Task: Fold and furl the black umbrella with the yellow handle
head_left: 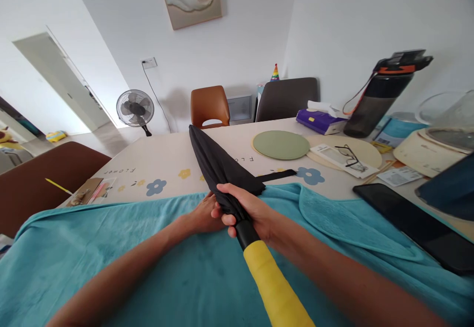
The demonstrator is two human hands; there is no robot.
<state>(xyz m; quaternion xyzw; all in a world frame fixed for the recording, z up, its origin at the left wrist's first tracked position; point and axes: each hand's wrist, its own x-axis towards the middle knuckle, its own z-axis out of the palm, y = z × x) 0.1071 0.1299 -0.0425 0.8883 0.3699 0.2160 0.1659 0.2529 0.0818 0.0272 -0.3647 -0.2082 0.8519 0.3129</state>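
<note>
A folded black umbrella with a yellow handle points away from me over a teal towel spread on the table. My right hand is wrapped round the umbrella just above the handle. My left hand sits behind it, partly hidden, with its fingers curled against the gathered black fabric. The umbrella's black closing strap hangs loose to the right.
On the table to the right lie a green round mat, glasses on a paper, a purple tissue box, a dark water bottle and a black phone. Chairs stand at the far and left sides.
</note>
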